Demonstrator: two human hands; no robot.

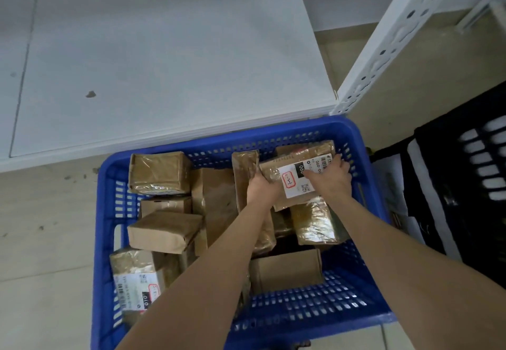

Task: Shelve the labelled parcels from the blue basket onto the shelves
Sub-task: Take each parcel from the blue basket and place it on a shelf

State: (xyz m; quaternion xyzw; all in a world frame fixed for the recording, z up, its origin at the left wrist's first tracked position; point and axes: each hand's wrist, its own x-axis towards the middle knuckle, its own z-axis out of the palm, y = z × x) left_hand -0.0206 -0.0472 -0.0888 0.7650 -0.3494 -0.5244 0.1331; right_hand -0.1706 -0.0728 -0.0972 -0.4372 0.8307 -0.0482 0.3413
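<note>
Beige floor [41,240] carries a blue basket [356,308], set against a low white shelf [164,48] and a perforated white upright [383,56]. A black crate [465,185] on the right is cut off by the frame edge.

Near the basket's far right corner, a person's two hands hold one labelled parcel [294,185], a brown taped box with its white label face up. Whether it hangs clear of the parcels below cannot be told.

The left hand [261,186] grips the box's left edge, with the fingertips tucked beneath it and hidden. The right hand [332,181] grips the opposite edge, its fingers [341,164] bent over the label's far end and the thumb out of sight. Handwriting inside a red outline on the label is too small to read.

At least ten brown parcels can be counted in the basket. Both forearms cross its middle and near edge, covering whatever lies under them.

Two white labels show: one on the held box and one on the corner parcel [134,284] at the basket's near left, partly covered by the left forearm.
</note>
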